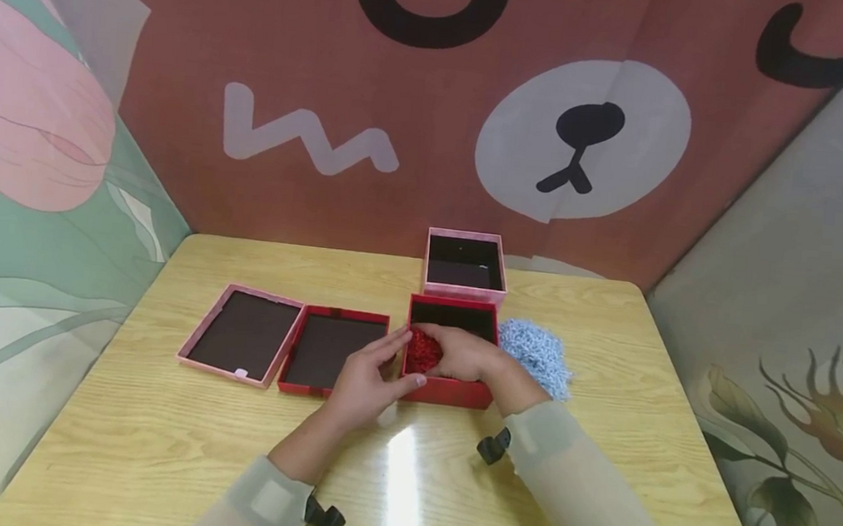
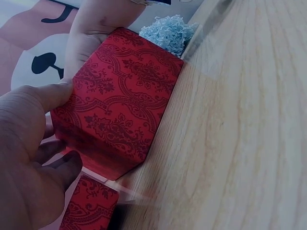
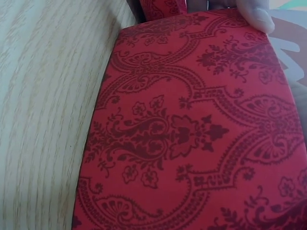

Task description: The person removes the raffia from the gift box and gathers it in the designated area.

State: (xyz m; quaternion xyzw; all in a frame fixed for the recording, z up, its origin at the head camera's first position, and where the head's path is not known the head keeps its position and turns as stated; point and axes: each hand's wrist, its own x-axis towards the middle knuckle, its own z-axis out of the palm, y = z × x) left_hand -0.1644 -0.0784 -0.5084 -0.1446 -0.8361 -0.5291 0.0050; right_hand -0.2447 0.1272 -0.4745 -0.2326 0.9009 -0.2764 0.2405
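Observation:
An open-topped red box point(image 1: 455, 395) with a dark pattern stands on the table. My right hand point(image 1: 468, 356) reaches inside it. Thumb and forefinger curve round red shredded paper point(image 1: 424, 352); the other fingertips are hidden. At the box's front left corner, my left hand point(image 1: 366, 383) holds the rim, the thumb on the front and the fingers along the left side. The left wrist view shows the patterned red box point(image 2: 122, 91) with the left thumb against its upper edge. Its red side point(image 3: 182, 120) fills most of the right wrist view.
A heap of blue shredded paper point(image 1: 533, 358) lies just right of the red box. Behind stands a pink box point(image 1: 464, 293), open with a dark inside. To the left lie a red lid point(image 1: 305, 389) and a pink lid point(image 1: 220, 369), insides upward. A printed wall backs the table.

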